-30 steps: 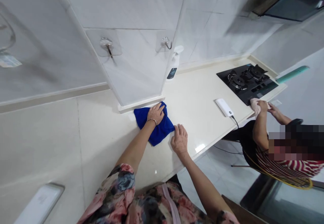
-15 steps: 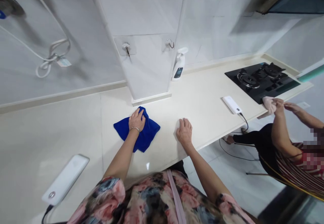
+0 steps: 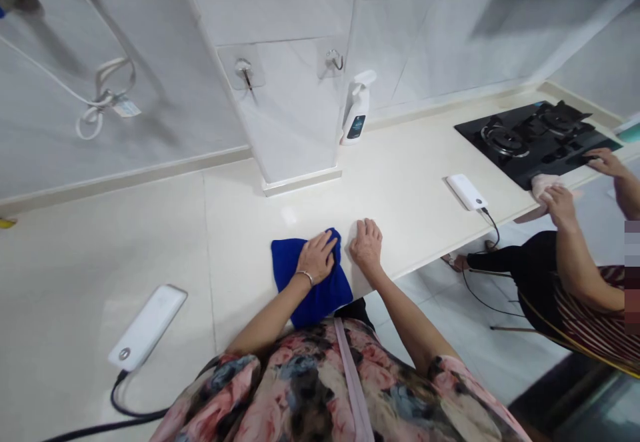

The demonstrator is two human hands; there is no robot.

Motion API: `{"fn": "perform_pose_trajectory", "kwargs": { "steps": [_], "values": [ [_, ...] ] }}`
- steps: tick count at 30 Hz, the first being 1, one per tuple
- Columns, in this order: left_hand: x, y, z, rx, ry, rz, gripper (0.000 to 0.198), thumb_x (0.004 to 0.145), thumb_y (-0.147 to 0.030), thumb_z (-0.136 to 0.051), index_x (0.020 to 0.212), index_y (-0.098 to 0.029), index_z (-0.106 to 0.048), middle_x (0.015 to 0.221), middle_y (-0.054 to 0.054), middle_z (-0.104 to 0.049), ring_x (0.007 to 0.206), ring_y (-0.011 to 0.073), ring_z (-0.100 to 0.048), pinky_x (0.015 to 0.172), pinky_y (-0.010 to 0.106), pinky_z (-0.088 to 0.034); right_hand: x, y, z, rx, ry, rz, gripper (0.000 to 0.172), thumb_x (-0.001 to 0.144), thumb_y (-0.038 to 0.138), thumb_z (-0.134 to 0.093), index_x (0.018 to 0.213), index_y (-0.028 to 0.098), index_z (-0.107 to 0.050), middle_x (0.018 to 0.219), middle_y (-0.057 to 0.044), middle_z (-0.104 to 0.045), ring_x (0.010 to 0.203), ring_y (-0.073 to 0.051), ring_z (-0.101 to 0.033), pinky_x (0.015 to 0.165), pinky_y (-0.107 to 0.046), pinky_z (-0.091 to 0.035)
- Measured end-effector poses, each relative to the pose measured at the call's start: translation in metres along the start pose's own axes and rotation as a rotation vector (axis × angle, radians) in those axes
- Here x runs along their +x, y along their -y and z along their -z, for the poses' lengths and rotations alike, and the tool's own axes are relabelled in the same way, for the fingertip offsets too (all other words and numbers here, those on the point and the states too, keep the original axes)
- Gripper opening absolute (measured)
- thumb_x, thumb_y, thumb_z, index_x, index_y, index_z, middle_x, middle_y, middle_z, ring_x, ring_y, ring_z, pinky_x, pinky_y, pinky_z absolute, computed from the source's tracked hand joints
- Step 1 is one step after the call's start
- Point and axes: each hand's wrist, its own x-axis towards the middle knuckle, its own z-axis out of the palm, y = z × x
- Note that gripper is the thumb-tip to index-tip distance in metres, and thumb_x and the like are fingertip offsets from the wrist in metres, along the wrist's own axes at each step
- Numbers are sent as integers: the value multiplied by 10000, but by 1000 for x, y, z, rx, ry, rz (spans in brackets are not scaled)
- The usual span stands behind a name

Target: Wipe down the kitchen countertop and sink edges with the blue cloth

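Note:
My left hand [image 3: 317, 260] presses down on a blue cloth [image 3: 287, 260], which lies spread on the pale countertop [image 3: 250, 225] near its front edge. A fold of the fabric stands up beside the fingers, and a bracelet circles that wrist. To the right of the cloth, my right hand [image 3: 367, 247] rests on the bare counter surface. Its fingers are a little bent and it holds nothing.
A white spray bottle [image 3: 357, 112] stands by the wall pillar. White power banks with cables lie left [image 3: 149, 325] and right [image 3: 466, 192]. At the right, a co-worker's hand [image 3: 560, 203] holds a pale cloth [image 3: 544, 185] beside the black gas hob [image 3: 530, 145]; the other touches the hob.
My left hand has slid the blue cloth to the right and nearer the front edge. My right hand stays about where it was. One of the co-worker's hands has moved onto the hob.

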Motion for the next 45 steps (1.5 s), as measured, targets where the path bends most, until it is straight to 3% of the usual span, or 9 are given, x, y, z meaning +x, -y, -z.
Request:
{"fn": "perform_pose_trajectory", "kwargs": {
  "steps": [5, 11, 17, 21, 27, 34, 37, 41, 45],
  "values": [
    [-11, -25, -14, -38, -7, -153, 525, 965, -229, -508, 1479, -196, -611, 1627, 97, -483, 1494, 276, -454, 1219, 484, -412, 2, 0, 0, 6, 10, -17, 592, 845, 152, -521, 1429, 68, -565, 1528, -213, -484, 1471, -346, -349, 1218, -492, -304],
    [-13, 3, -10, -66, -27, -145, 471, 979, -267, -505, 1420, -249, -668, 1581, 84, -543, 1462, 265, -496, 1195, 469, -446, 3, -5, -2, 19, -18, -3, 560, 855, 150, -511, 1408, 87, -577, 1514, -197, -495, 1457, -327, -368, 1214, -482, -325],
    [-12, 69, 18, -21, -177, 251, 472, 994, -323, -459, 1395, -232, -691, 1591, 98, -528, 1462, 300, -494, 1209, 531, -418, 1, -10, -7, 57, -53, 12, 556, 853, 143, -485, 1397, 88, -587, 1502, -191, -503, 1447, -321, -376, 1212, -493, -338],
    [-7, 88, 31, -6, -254, 411, 487, 987, -313, -447, 1400, -221, -689, 1607, 93, -510, 1476, 304, -473, 1241, 537, -376, 0, -8, -7, 73, -58, 1, 551, 863, 142, -470, 1397, 72, -590, 1507, -198, -497, 1449, -328, -371, 1222, -498, -328],
    [-13, 76, 34, -24, -217, 456, 589, 1003, -366, -414, 1536, -155, -549, 1659, 144, -426, 1536, 313, -392, 1283, 528, -315, 2, -5, -1, 75, 9, -9, 567, 880, 132, -472, 1435, 73, -567, 1540, -207, -469, 1479, -319, -337, 1242, -495, -305],
    [-41, 41, 18, 39, -270, 436, 644, 1035, -374, -353, 1599, -73, -427, 1702, 207, -315, 1624, 341, -173, 1325, 582, -172, 4, 3, 3, 59, 33, -28, 577, 892, 132, -480, 1461, 58, -544, 1561, -212, -447, 1504, -341, -311, 1260, -513, -276],
    [-22, 33, 10, 55, -266, 416, 642, 1034, -364, -358, 1594, -58, -427, 1703, 217, -304, 1627, 358, -148, 1322, 597, -154, 5, 6, 4, 48, 57, -30, 585, 905, 125, -481, 1484, 46, -523, 1575, -212, -431, 1523, -346, -287, 1277, -513, -254],
    [28, 19, 0, 22, -232, 337, 639, 1017, -333, -387, 1586, -45, -437, 1700, 231, -303, 1623, 368, -161, 1317, 603, -159, 5, 0, 2, 128, 52, -50, 599, 868, 103, -494, 1463, 52, -547, 1582, -200, -432, 1540, -324, -273, 1294, -506, -248],
    [77, 5, -4, -103, -158, 214, 619, 966, -307, -494, 1553, -109, -504, 1699, 177, -338, 1616, 333, -216, 1324, 579, -164, 11, -4, 8, 250, 25, -150, 622, 816, 94, -443, 1423, 77, -575, 1482, -187, -536, 1442, -277, -433, 1253, -479, -365]
  ]
}}
